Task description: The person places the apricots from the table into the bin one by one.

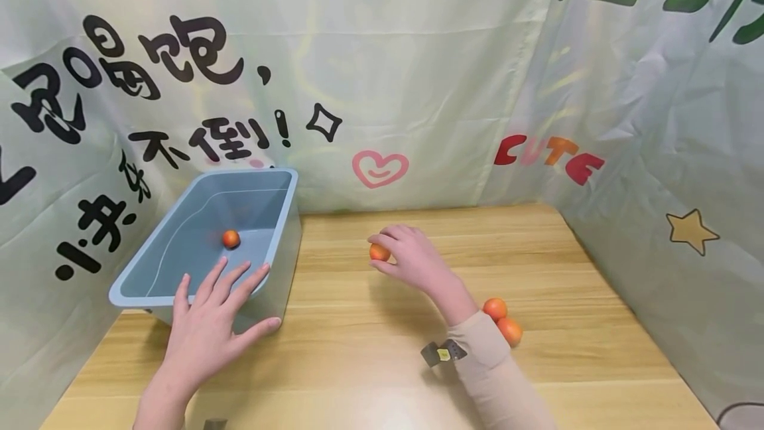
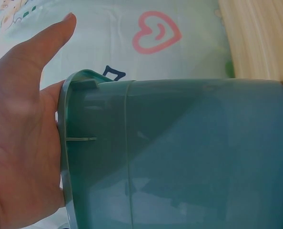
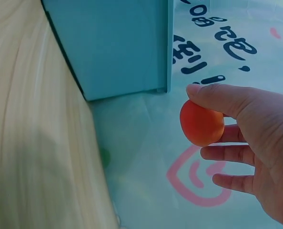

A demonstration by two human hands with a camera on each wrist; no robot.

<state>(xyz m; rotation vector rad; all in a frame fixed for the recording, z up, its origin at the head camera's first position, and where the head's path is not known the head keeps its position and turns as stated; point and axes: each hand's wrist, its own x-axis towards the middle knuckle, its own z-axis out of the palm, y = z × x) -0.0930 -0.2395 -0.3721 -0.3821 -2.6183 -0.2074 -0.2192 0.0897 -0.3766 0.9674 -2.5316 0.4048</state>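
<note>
My right hand (image 1: 418, 259) pinches a small orange (image 3: 202, 123) between thumb and fingers, raised over the middle of the table. In the right wrist view, the lower fingers extend past the fruit. At the near rim of a blue plastic bin (image 1: 285, 231), my left hand (image 1: 205, 330) spreads its fingers over the edge. The left wrist view shows that palm (image 2: 22, 143) facing the bin's rim, thumb raised away from it. Inside the bin, another small orange (image 1: 231, 239) lies on the floor toward the back.
Two more small oranges (image 1: 495, 308) lie together on the wooden table (image 1: 597, 363), just right of my right forearm. Printed cloth (image 1: 418, 85) hangs behind the table and along both sides. The bin stands at the table's left, close to the cloth.
</note>
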